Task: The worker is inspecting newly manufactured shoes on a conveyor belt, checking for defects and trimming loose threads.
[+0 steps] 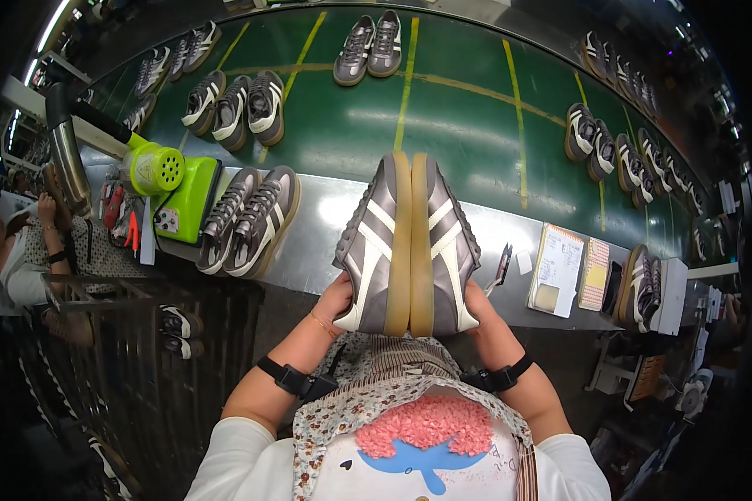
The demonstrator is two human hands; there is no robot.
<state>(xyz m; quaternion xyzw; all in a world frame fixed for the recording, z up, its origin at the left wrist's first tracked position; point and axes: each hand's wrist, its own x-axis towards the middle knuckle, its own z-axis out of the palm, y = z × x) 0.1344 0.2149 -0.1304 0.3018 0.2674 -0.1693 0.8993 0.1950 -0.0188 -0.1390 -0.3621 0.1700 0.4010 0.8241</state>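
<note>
sneakers (pixel 407 246) — grey, cream stripes, gum soles together — clamped between left hand (pixel 336 301) and right hand (pixel 476 307).

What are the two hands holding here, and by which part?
A pair of grey sneakers with white stripes, pressed together sole to sole, gum soles facing up. The left hand grips the near end of the left shoe, the right hand the near end of the right one.

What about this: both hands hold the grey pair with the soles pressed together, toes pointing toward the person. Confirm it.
Not quite. In the head view the left hand and right hand hold the grey pair soles together, but the toes point away, toward the green belt.
</note>
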